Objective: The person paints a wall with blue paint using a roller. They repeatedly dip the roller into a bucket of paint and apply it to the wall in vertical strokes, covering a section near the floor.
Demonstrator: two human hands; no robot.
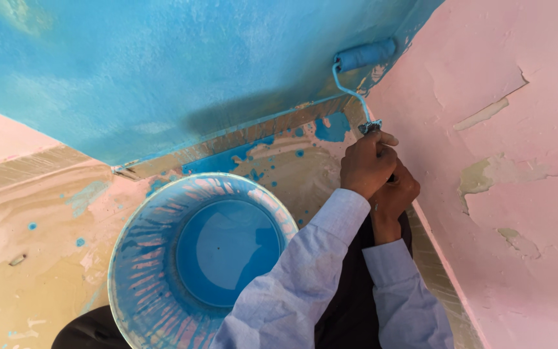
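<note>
Gripping the handle of the paint roller [364, 55] one above the other, the left hand [368, 165] sat on top and the right hand [394, 194] just beneath, both clamped tight around it so that the handle itself was hidden. From there the thin bent frame ran up to the blue sleeve, which lay pressed into the corner where the blue wall [163, 64] met the peeling pink wall [518, 161]. To do this well, the sleeve probably wanted steady, even pressure and a line kept tight to the corner, clear of the pink side. The bucket [138, 258] of blue paint stood near, on the spattered floor [33, 258]
</note>
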